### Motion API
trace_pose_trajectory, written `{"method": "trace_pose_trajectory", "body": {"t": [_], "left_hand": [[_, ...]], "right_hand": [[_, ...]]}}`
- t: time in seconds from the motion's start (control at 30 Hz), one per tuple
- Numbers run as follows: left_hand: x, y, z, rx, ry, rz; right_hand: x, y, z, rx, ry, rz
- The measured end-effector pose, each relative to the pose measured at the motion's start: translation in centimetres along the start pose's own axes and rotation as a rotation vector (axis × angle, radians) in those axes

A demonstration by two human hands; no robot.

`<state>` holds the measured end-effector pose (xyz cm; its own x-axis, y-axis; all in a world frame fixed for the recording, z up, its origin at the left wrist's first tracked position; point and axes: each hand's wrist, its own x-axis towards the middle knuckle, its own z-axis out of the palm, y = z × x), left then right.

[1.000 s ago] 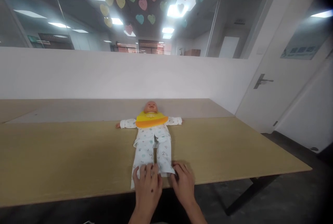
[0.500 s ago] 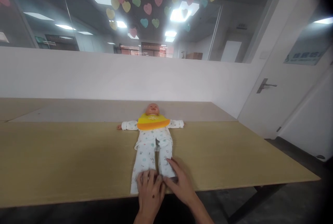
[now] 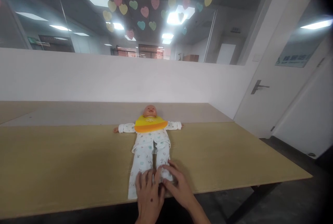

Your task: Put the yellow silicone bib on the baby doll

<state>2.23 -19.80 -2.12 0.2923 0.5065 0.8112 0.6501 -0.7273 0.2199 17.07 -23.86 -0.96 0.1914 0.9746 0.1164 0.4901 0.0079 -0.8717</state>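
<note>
A baby doll [image 3: 150, 110] lies on its back on the wooden table [image 3: 65, 161], arms spread, head pointing away from me. It wears white printed pyjamas [image 3: 150, 147] and a yellow and orange bib [image 3: 150, 124]. My left hand [image 3: 148, 192] rests flat on the bottom of the trouser legs, near the table's front edge. My right hand [image 3: 177, 186] lies on the hem of the right trouser leg, fingers pointing left and touching the cloth. Whether either hand pinches the fabric is unclear.
A low white wall [image 3: 104, 75] with glass above it runs behind the table; paper hearts [image 3: 148, 2] hang on the glass. A white door [image 3: 273, 88] with a handle stands at the right. The table's right end and dark leg [image 3: 241, 199] are near the door.
My right hand has slid left onto the trouser leg beside the left hand. The left hand stays on the trouser hems. The view has shifted slightly.
</note>
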Motion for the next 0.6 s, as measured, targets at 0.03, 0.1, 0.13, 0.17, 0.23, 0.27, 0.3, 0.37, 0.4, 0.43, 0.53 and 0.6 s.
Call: {"method": "trace_pose_trajectory", "body": {"t": [0.03, 0.1, 0.13, 0.17, 0.23, 0.27, 0.3, 0.37, 0.4, 0.43, 0.53, 0.6], "left_hand": [[0.0, 0.0, -0.1, 0.012, -0.013, 0.016], [0.0, 0.0, -0.2, 0.022, -0.031, 0.038], [-0.1, 0.0, -0.2, 0.02, -0.035, 0.041], [-0.2, 0.0, -0.2, 0.017, -0.036, 0.044], [-0.3, -0.1, -0.2, 0.009, -0.039, 0.047], [-0.4, -0.2, -0.2, 0.002, -0.042, 0.048], [-0.5, -0.2, -0.2, -0.004, -0.045, 0.047], [-0.7, -0.3, 0.0, -0.019, -0.046, 0.036], [-0.9, -0.4, 0.1, -0.029, -0.045, 0.028], [-1.0, -0.4, 0.3, -0.042, -0.041, 0.019], [-1.5, -0.7, 0.9, -0.09, -0.032, -0.01], [-1.8, -0.8, 1.3, -0.105, -0.025, -0.023]], "right_hand": [[0.5, 0.0, -0.2, 0.032, 0.041, -0.013], [2.2, -0.2, -0.7, 0.031, 0.172, -0.018], [3.2, -0.6, -1.0, -0.006, 0.237, -0.015], [4.4, -1.0, -1.3, -0.065, 0.29, -0.011], [6.8, -2.1, -1.8, -0.233, 0.323, -0.009], [8.0, -2.7, -2.0, -0.337, 0.313, -0.012], [9.2, -3.2, -2.0, -0.437, 0.296, -0.017], [11.0, -3.8, -1.9, -0.576, 0.258, -0.034], [11.7, -4.0, -1.8, -0.603, 0.24, -0.048], [12.3, -4.1, -1.6, -0.608, 0.226, -0.065], [13.7, -4.5, -1.1, -0.569, 0.225, -0.093], [14.6, -4.9, -0.9, -0.529, 0.262, -0.075]]}}
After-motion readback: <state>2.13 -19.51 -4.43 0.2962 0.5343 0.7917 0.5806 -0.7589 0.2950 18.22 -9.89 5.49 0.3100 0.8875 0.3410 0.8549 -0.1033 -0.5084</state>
